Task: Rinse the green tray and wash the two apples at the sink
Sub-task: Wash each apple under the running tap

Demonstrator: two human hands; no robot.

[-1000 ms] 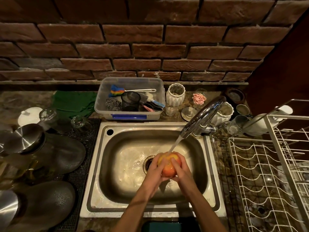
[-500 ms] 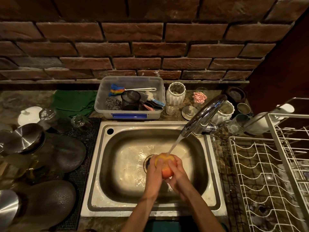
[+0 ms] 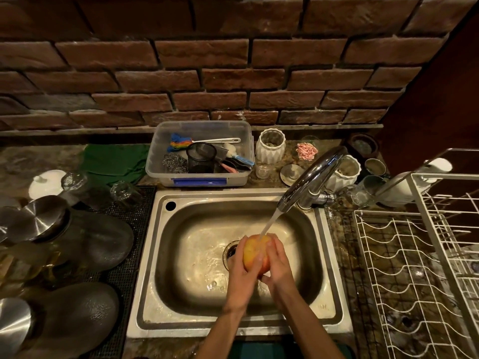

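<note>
Glossy steel sink (image 3: 334,301), rough brick wall (image 3: 233,73)

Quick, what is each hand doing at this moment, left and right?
Left hand: fingers curled round the apple, holding it under the tap water.
Right hand: also gripping the same apple, from its right side.

My counter (image 3: 339,229) is packed — plastic bin (image 3: 198,177) behind the sink (image 3: 155,255). Wire rack (image 3: 414,268) right, black mat (image 3: 129,242) left.
</note>
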